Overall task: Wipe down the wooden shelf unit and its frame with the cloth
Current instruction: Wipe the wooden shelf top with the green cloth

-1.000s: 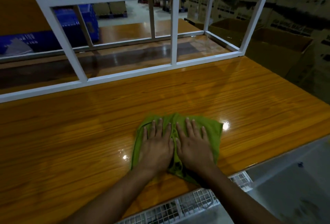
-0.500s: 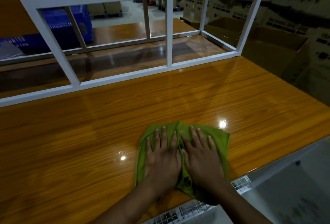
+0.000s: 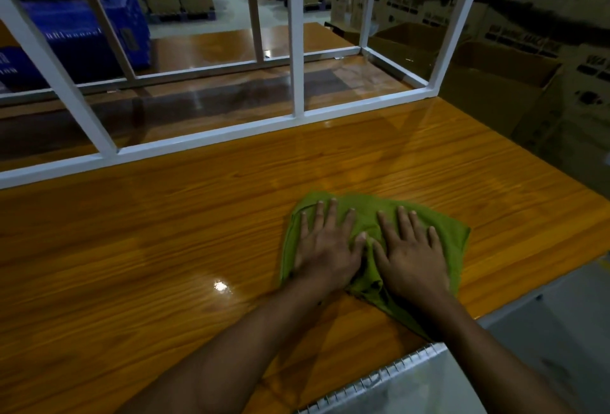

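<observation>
A green cloth [image 3: 452,235] lies flat on the glossy wooden shelf top [image 3: 165,248], right of centre. My left hand [image 3: 325,245] presses down on the cloth's left half with straight, spread fingers. My right hand [image 3: 412,252] presses on its right half in the same way, thumbs almost touching. A bunched fold of cloth sticks out between my wrists toward the near edge. The white metal frame [image 3: 298,50] rises along the far side of the shelf top, with a lower wooden shelf behind it.
Blue plastic crates [image 3: 82,30] stand behind the frame at the far left. Open cardboard boxes [image 3: 501,83] stand to the right of the unit. A white wire mesh panel [image 3: 389,380] sits at the near edge below my arms. The shelf top's right edge drops to a grey floor.
Both hands and the cloth have slid to the right and a little away from me across the shelf top. The hands stay flat on the cloth.
</observation>
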Available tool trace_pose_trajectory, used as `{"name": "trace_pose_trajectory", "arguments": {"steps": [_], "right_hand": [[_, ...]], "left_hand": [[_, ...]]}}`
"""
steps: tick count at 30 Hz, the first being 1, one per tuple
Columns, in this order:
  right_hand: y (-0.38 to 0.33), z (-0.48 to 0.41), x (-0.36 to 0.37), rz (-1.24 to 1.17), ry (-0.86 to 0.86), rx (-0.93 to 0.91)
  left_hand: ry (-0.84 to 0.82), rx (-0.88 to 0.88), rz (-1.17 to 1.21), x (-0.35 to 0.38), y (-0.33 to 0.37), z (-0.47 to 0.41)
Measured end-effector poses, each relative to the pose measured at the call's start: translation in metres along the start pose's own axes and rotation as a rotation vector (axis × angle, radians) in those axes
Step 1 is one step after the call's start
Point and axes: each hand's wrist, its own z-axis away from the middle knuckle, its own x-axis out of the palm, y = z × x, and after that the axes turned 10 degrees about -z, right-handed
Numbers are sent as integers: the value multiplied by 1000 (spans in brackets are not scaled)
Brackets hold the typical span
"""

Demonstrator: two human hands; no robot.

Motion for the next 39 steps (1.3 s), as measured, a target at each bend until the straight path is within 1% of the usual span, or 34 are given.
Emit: {"name": "trace_pose_trajectory", "arguments": {"steps": [3, 6, 11, 13, 16, 20, 23, 26, 28, 30, 32, 33, 36, 39], "right_hand": [[-8, 27, 0, 8, -4, 22], [-27, 62, 9, -20, 28, 36], [-81, 96, 23, -86, 100, -15], [-105, 96, 27, -108, 76, -69], [-131, 84, 35, -104, -16, -151], [-149, 57, 46, -126, -51, -210], [-156, 36, 45, -139, -32, -233], [-157, 5, 41, -108, -136, -234], [-155, -13, 38, -95, -144, -224], [-150, -31, 41, -105, -104, -190], [-140, -44, 38, -151, 7, -172], [-134, -51, 38, -155, 31, -166], [-111, -68, 30, -89, -75, -93], [-92, -75, 24, -65, -64, -50]], "left_hand": [[88, 18, 48, 10, 0, 31], [138, 21, -5, 20, -4, 71], [122, -22, -88, 20, -44, 123], [105, -94, -97, 24, -68, 135], [80, -183, -94, 28, -94, 140], [30, -259, -81, 18, -108, 129], [17, -274, -61, 10, -121, 109], [-43, -289, -119, 4, -130, 68], [-78, -301, -111, 2, -133, 40], [-40, -281, -106, 4, -132, 17], [-3, -258, -101, 6, -125, -3], [4, -252, -95, 5, -120, -12], [13, -218, -79, 3, -100, -36], [26, -179, -47, 1, -83, -45]]}}
